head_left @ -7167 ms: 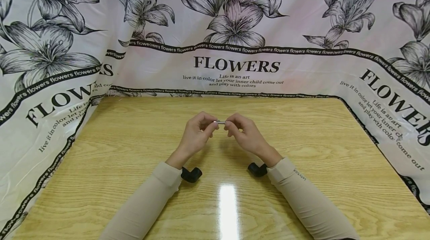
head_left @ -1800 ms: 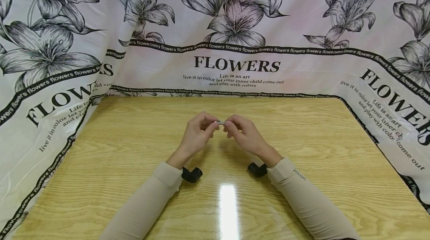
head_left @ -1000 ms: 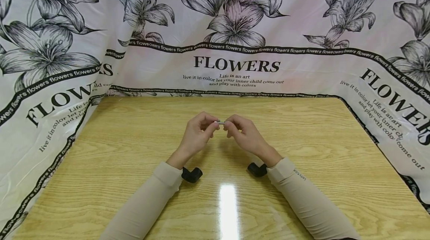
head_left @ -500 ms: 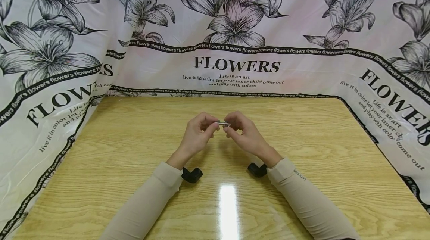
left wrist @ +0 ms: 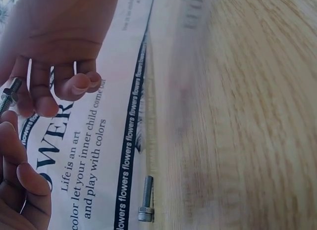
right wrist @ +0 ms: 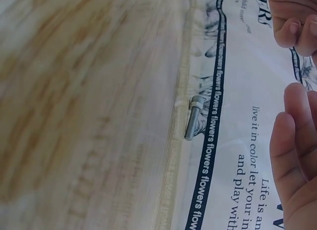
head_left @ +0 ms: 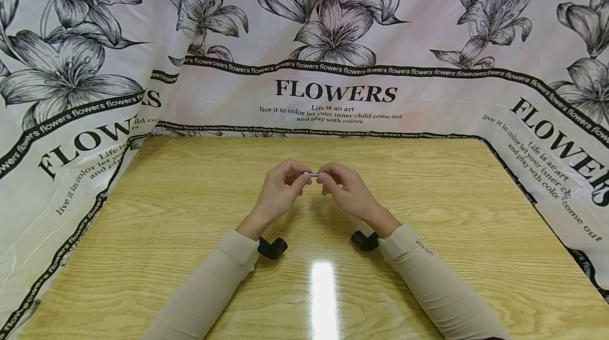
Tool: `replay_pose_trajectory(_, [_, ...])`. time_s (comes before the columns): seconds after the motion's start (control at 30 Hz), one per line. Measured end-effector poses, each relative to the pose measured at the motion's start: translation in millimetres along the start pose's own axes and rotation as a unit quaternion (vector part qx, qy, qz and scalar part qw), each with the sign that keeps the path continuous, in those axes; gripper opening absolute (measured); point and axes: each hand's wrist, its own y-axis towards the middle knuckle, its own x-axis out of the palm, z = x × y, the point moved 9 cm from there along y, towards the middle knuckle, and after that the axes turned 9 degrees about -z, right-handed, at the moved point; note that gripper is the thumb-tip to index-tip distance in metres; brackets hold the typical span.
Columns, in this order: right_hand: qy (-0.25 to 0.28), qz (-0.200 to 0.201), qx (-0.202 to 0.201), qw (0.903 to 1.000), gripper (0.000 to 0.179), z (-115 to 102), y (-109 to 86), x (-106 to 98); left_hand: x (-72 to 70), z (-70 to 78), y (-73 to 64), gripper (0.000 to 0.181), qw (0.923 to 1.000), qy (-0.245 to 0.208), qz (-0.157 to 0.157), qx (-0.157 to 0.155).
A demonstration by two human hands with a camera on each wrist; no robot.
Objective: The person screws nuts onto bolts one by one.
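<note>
Between the two hands a small metal bolt (head_left: 312, 174) is held level above the table. The left hand (head_left: 279, 184) pinches its left end. At its other end the thumb and fingers of the right hand (head_left: 347, 186) pinch around a nut (left wrist: 9, 95), which shows close to those fingers in the left wrist view. The right wrist view does not show the held bolt. A second bolt (right wrist: 195, 116), with its wider end to the left, lies on the table beyond the hands; in the head view they mostly hide it.
The wood-grain table (head_left: 190, 197) reflects a bright light near its front. A white floral curtain (head_left: 333, 97) closes off the back and both sides. Black curved pieces, one at the left wrist (head_left: 272, 248) and one at the right wrist (head_left: 365, 240), stick out below the cuffs.
Half a second ago the right fingers were spread, with the bolt's end and nut bare between them; now they have closed on it again. The left hand has kept its hold.
</note>
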Motion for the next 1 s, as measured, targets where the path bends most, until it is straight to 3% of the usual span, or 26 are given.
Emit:
replay_pose_trajectory(0.3, [-0.011,0.005,-0.034,0.9994,0.02,-40.1,-3.2,-2.9,-0.7,-1.1,-0.2,0.011,1.0,-0.002,0.001,0.002])
replay_pose_trajectory(0.4, [-0.011,0.008,-0.047,0.9988,0.018,-43.6,-3.4,-3.1,-0.7,-1.7,0.0,0.011,1.0,0.0,0.001,0.002])
replay_pose_trajectory(0.53, [-0.008,0.006,-0.039,0.9992,0.01,-20.8,-1.1,-1.1,-0.8,-2.1,0.2,0.011,1.0,0.001,0.001,-0.001])
replay_pose_trajectory(0.63, [-0.015,0.004,-0.022,0.9996,0.015,-2.5,0.3,-0.1,-0.1,-1.1,0.1,0.011,1.0,-0.001,-0.001,-0.001])
replay_pose_trajectory(1.0, [0.004,-0.003,0.003,1.0,0.015,0.5,0.3,0.8,0.2,-0.3,-0.2,0.012,1.0,0.0,-0.001,-0.001])
